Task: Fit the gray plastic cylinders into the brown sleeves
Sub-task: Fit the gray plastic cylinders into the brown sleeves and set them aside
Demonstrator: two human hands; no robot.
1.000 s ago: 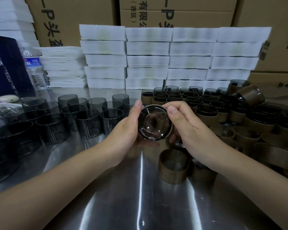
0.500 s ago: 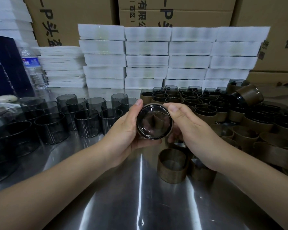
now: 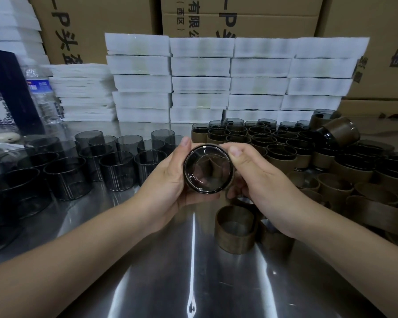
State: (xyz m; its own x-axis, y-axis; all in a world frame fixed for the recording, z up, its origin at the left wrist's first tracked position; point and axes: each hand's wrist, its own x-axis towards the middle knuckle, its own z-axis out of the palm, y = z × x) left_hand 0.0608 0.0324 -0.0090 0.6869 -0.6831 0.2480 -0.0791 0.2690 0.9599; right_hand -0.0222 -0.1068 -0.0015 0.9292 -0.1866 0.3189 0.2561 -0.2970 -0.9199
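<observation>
A gray see-through plastic cylinder (image 3: 207,168) is held up at the centre, its round end facing me. My left hand (image 3: 168,177) grips its left side, thumb on top. My right hand (image 3: 260,177) grips the right side, where a brown sleeve edge shows around the cylinder. How far the sleeve is on is hidden by my fingers. Bare gray cylinders (image 3: 117,166) stand in rows at the left. Empty brown sleeves (image 3: 236,228) lie below and right of my hands. Sleeved cylinders (image 3: 280,154) stand behind at the right.
The work surface is a shiny metal table (image 3: 193,283). Stacks of white foam pads (image 3: 200,81) line the back, cardboard boxes (image 3: 239,17) behind them. A water bottle (image 3: 40,95) and a dark box (image 3: 7,92) stand at the far left.
The held cylinder and both hands have shifted very slightly; the grip is the same.
</observation>
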